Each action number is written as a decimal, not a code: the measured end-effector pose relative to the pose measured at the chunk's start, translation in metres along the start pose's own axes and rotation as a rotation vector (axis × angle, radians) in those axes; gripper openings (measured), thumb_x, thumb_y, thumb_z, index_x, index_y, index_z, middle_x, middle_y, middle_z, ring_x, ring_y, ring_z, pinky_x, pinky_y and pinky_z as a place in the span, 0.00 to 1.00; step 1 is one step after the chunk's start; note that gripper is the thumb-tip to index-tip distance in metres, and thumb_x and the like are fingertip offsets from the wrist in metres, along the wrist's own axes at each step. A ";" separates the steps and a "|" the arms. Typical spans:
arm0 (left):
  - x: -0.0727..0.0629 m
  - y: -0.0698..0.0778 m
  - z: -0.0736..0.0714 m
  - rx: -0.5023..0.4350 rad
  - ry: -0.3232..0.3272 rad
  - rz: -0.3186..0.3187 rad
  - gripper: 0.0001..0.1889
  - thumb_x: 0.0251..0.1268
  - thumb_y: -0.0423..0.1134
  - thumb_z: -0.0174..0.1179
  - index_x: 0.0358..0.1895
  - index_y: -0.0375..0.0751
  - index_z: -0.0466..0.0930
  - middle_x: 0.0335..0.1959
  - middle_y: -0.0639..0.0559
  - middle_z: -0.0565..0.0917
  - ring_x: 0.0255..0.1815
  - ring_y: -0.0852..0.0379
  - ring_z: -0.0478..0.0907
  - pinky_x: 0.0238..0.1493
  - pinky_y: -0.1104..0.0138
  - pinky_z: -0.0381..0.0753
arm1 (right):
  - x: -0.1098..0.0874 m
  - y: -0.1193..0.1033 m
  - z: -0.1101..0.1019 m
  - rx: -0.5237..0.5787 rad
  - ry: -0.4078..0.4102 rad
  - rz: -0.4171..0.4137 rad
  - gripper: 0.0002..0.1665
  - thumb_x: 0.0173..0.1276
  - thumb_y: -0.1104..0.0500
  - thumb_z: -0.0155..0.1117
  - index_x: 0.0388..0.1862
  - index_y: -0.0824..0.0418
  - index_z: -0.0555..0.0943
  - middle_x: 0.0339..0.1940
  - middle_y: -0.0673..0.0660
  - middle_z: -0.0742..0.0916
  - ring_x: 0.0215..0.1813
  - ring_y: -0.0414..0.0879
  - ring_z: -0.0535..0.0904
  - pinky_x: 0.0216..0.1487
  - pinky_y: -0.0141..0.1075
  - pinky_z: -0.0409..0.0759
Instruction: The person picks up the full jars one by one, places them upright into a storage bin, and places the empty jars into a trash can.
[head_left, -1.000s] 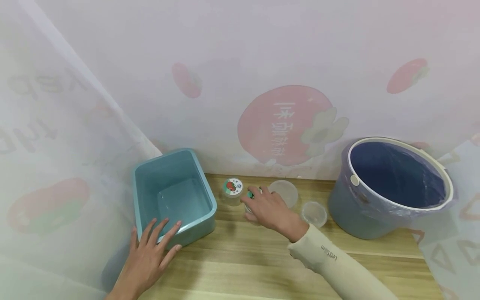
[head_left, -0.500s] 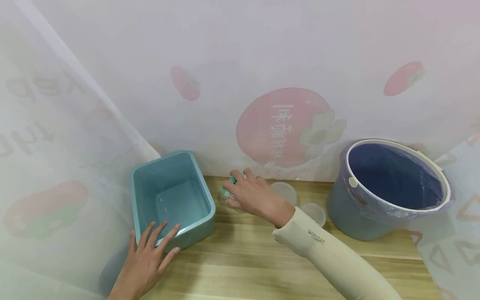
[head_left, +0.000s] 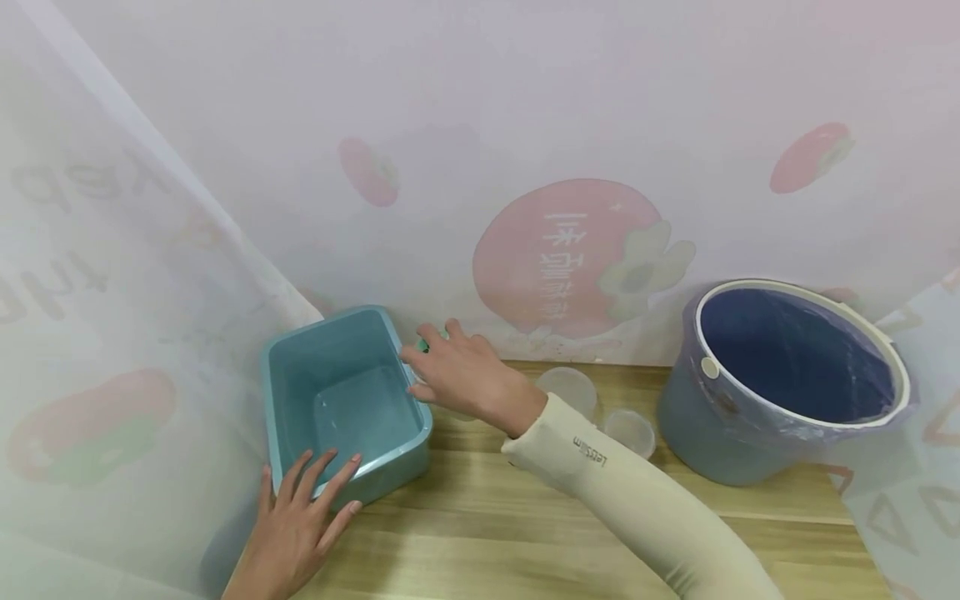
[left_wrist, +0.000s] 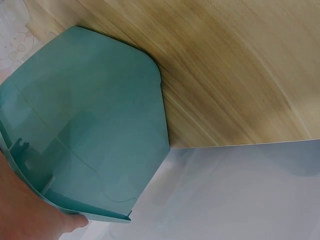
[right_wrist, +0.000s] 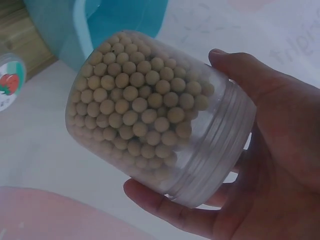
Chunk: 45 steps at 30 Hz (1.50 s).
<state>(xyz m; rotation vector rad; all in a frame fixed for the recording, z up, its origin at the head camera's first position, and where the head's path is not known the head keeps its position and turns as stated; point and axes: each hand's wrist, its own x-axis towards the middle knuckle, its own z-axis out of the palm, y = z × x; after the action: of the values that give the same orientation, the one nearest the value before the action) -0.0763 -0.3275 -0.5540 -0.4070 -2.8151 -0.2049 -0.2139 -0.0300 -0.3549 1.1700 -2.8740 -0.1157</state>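
Observation:
My right hand point(head_left: 468, 375) grips a clear jar point(right_wrist: 135, 107) of small beige balls. Its ridged lid end sits toward my palm, with thumb and fingers around it. In the head view this hand is at the right rim of the teal bin point(head_left: 423, 425), mostly hiding the jar; a green patch of lid shows between the fingers. My left hand point(head_left: 288, 525) rests on the bin's near rim, its straight fingers reaching over the edge and its thumb spread outside. The left wrist view shows the bin's teal wall point(left_wrist: 95, 110) close up.
A second jar with a strawberry-label lid point(right_wrist: 9, 82) stands beside the bin, mostly covered by my right hand in the head view. Two clear round containers point(head_left: 566, 387) point(head_left: 630, 432) sit farther right on the wooden table point(head_left: 525, 533). A bag-lined bucket point(head_left: 735, 450) stands at the right.
My right hand has lifted the jar and carried it left, past the second jar, to the bin's right rim. My left hand has stayed on the near rim.

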 end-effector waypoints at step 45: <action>-0.006 0.004 0.003 0.038 0.028 0.000 0.35 0.76 0.63 0.64 0.83 0.71 0.68 0.75 0.47 0.77 0.75 0.33 0.71 0.66 0.17 0.62 | 0.105 -0.083 0.011 -0.037 -0.142 -0.079 0.37 0.85 0.29 0.49 0.87 0.32 0.61 0.86 0.45 0.67 0.82 0.53 0.68 0.64 0.41 0.85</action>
<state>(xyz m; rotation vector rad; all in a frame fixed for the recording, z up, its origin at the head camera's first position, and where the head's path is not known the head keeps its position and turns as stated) -0.0702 -0.3249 -0.5579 -0.3924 -2.7872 -0.1560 -0.2326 -0.1619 -0.3720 1.3200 -2.9316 -0.2634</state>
